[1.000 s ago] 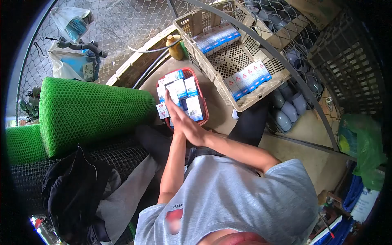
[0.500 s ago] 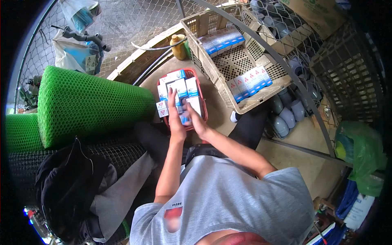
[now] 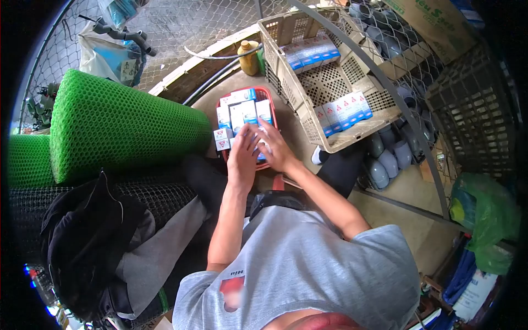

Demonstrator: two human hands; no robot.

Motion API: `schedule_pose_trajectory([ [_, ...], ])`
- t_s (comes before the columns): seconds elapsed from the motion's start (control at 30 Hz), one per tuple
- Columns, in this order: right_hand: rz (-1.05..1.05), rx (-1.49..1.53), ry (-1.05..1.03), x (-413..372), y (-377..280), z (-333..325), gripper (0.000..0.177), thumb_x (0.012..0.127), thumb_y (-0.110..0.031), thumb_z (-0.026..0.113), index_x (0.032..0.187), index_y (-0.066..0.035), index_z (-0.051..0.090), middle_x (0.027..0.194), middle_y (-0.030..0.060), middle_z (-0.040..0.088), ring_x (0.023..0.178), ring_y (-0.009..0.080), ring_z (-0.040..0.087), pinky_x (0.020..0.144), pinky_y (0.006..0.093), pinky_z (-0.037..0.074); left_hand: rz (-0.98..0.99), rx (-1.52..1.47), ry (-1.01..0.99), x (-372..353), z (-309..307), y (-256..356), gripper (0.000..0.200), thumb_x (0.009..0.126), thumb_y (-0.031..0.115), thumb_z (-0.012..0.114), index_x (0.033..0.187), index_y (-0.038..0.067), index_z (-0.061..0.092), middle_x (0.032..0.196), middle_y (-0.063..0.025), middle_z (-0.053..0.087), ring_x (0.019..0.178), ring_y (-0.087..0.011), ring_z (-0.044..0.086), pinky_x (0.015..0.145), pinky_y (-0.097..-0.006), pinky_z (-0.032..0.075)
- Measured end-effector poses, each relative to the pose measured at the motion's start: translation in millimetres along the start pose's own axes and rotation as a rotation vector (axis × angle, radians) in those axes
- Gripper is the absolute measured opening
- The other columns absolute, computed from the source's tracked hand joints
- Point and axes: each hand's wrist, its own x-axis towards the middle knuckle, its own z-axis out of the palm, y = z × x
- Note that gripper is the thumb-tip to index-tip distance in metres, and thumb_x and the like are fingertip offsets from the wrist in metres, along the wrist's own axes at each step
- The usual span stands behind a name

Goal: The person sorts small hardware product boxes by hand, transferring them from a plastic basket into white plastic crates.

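Observation:
A red basket [image 3: 273, 116] on the floor in front of me is filled with several small white-and-blue boxes [image 3: 242, 113]. My left hand [image 3: 243, 157] lies over the basket's near end, fingers spread and touching the boxes. Just to its right, my right hand [image 3: 276, 147] curls its fingers around one small box [image 3: 263, 152] at the basket's near right corner. The two hands almost touch. Parts of the near boxes are hidden under them.
A beige slatted crate [image 3: 330, 146] to the right holds two rows of the same boxes [image 3: 344, 110]. A green mesh roll [image 3: 126, 126] and a dark jacket [image 3: 82, 236] lie left. Grey pipe fittings [image 3: 385, 159], a yellow bottle [image 3: 249, 56] and wire fencing stand around.
My hands were pressed together above the basket's near edge. They have parted and reached down onto the boxes. The view has tilted slightly.

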Motion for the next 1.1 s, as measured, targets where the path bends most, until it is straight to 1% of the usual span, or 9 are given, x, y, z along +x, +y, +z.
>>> schedule_pose_trajectory([
  [0.07, 0.446, 0.26, -0.016, -14.7, 2.3, -6.1, 0.045, 0.104, -0.021, 0.056, 0.147, -0.005, 0.055, 0.138, 0.0232, 0.064, 0.129, 0.0392, 0.062, 0.107, 0.0436, 0.05, 0.009, 0.096, 0.02, 1.6, -28.8, 1.6, 0.056, 0.105, 0.037, 0.055, 0.146, 0.0, 0.048, 0.143, -0.019, 0.057, 0.132, -0.033, 0.056, 0.114, -0.0498, 0.043],
  [0.2, 0.458, 0.291, -0.002, -53.5, 30.0, -30.4, 0.027, 0.105, -0.008, 0.052, 0.125, 0.002, 0.068, 0.108, 0.0183, 0.077, 0.099, 0.026, 0.077, 0.087, 0.0349, 0.059, 0.12, 0.119, 0.16, -1.5, -83.5, 19.3, 0.039, 0.106, 0.03, 0.055, 0.132, 0.001, 0.056, 0.11, -0.0123, 0.071, 0.099, -0.0248, 0.069, 0.09, -0.0408, 0.058],
  [0.33, 0.699, 0.489, 0.016, -91.8, 23.3, -83.2, 0.027, 0.111, -0.014, 0.05, 0.128, -0.002, 0.067, 0.098, 0.0061, 0.074, 0.085, 0.014, 0.071, 0.078, 0.0271, 0.055, 0.294, 0.134, 0.38, -6.8, -149.1, 53.3, 0.033, 0.108, 0.026, 0.056, 0.129, 0.0, 0.058, 0.108, -0.0136, 0.072, 0.094, -0.023, 0.07, 0.084, -0.0382, 0.06],
  [0.53, 0.947, 0.586, 0.046, -130.9, -10.9, -167.0, 0.02, 0.108, -0.018, 0.055, 0.1, -0.002, 0.065, 0.07, 0.0026, 0.06, 0.057, 0.0081, 0.055, 0.049, 0.0228, 0.041, 0.361, 0.297, 0.658, -18.4, -186.0, 79.4, 0.027, 0.108, 0.021, 0.057, 0.125, 0.002, 0.062, 0.105, -0.0116, 0.073, 0.09, -0.0191, 0.071, 0.079, -0.032, 0.06],
  [0.77, 1.12, 0.724, 0.268, -168.5, -1.0, -187.4, 0.02, 0.105, -0.021, 0.052, 0.092, -0.007, 0.057, 0.065, 0.002, 0.048, 0.047, 0.0098, 0.043, 0.04, 0.0232, 0.029, 0.25, 1.099, 0.458, 33.4, -217.2, 13.2, 0.029, 0.092, 0.012, 0.075, 0.118, 0.001, 0.069, 0.109, -0.0107, 0.075, 0.092, -0.0201, 0.073, 0.081, -0.0338, 0.059],
  [0.9, 1.14, 0.69, 0.179, -154.4, -17.5, -175.5, 0.021, 0.105, -0.019, 0.053, 0.09, -0.006, 0.059, 0.065, 0.0006, 0.051, 0.049, 0.0067, 0.046, 0.042, 0.0213, 0.029, 0.125, 1.448, 0.218, 80.3, -230.3, -44.7, 0.039, 0.081, 0.007, 0.075, 0.119, 0.003, 0.07, 0.115, -0.0167, 0.073, 0.105, -0.034, 0.071, 0.091, -0.0431, 0.057],
  [0.97, 1.124, 0.621, 0.129, -150.0, -25.8, -169.2, 0.022, 0.106, -0.02, 0.053, 0.091, -0.005, 0.06, 0.066, 0.0005, 0.052, 0.049, 0.0058, 0.047, 0.043, 0.0207, 0.03, 0.145, 1.753, 0.103, 102.2, -240.2, -69.1, 0.055, 0.076, 0.009, 0.076, 0.13, 0.009, 0.064, 0.129, -0.0121, 0.067, 0.131, -0.0323, 0.056, 0.115, -0.0541, 0.039],
  [1.03, 1.115, 0.583, 0.084, -147.4, -34.8, -168.0, 0.022, 0.106, -0.02, 0.053, 0.091, -0.005, 0.061, 0.066, 0.0001, 0.054, 0.051, 0.005, 0.048, 0.044, 0.02, 0.03, 0.365, 2.086, 0.09, 115.5, -248.2, -97.0, 0.054, 0.077, 0.008, 0.074, 0.13, 0.01, 0.063, 0.129, -0.0099, 0.065, 0.131, -0.0297, 0.055, 0.118, -0.0652, 0.029],
  [1.1, 1.075, 0.573, 0.089, -153.4, -44.1, -168.4, 0.021, 0.106, -0.017, 0.053, 0.091, -0.005, 0.061, 0.066, 0.0001, 0.055, 0.052, 0.0049, 0.048, 0.045, 0.0197, 0.031, 0.31, 2.091, -0.021, 137.2, -269.7, -113.8, 0.05, 0.077, 0.006, 0.072, 0.126, 0.011, 0.064, 0.125, -0.0099, 0.066, 0.129, -0.0292, 0.057, 0.118, -0.0689, 0.025],
])
